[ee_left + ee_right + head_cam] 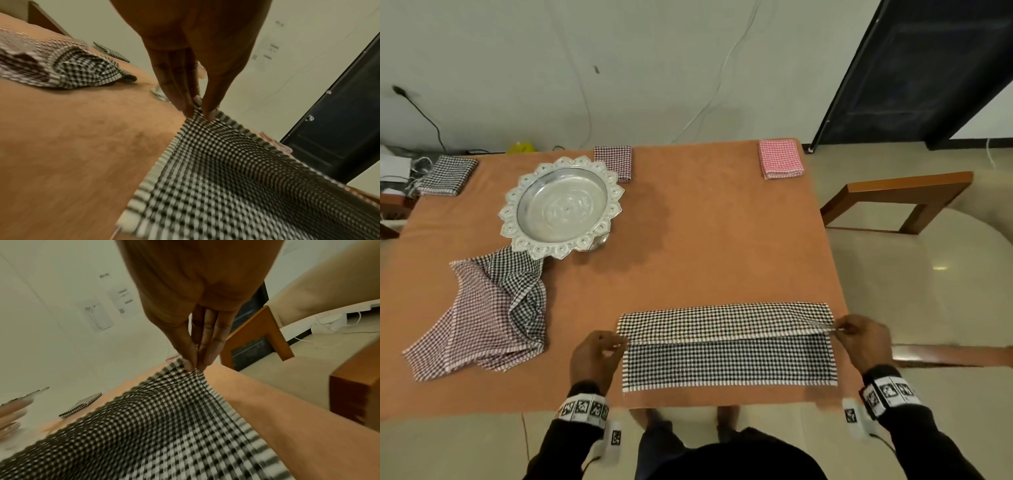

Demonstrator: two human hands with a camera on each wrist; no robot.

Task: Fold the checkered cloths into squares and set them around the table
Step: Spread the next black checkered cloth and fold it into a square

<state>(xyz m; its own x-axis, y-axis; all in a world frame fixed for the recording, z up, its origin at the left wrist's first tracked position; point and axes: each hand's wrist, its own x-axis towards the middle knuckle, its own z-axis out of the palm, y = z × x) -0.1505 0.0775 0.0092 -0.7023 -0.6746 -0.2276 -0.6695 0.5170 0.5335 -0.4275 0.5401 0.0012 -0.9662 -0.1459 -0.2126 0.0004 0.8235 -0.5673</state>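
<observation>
My left hand (596,356) sits lower centre of the head view, my right hand (866,339) lower right. Each pinches one corner of the black-and-white checkered cloth (727,346) between thumb and fingertips (209,113), a narrow pinch that shows clearly in both wrist views. The cloth lies on the orange table (705,240) at the near edge, long axis running left to right across the frame. The hands hold the two ends of one long edge, which is raised slightly and hangs across the middle of the cloth; the strip below it lies flat toward me, and the strip above it lies flat away from me. Both hands are level on that edge, neither nearer. I judge a lengthwise fold is in hand.

Further out, middle left: a loose heap of unfolded cloths (489,315), its tip tucked under the silver tray (561,209).

Along the far edge, top of the frame, lie three folded squares: a black-check one (446,174) at left, a dark red one (614,161) just behind the tray, and a pink one (780,159) at right. These I judge done.
</observation>
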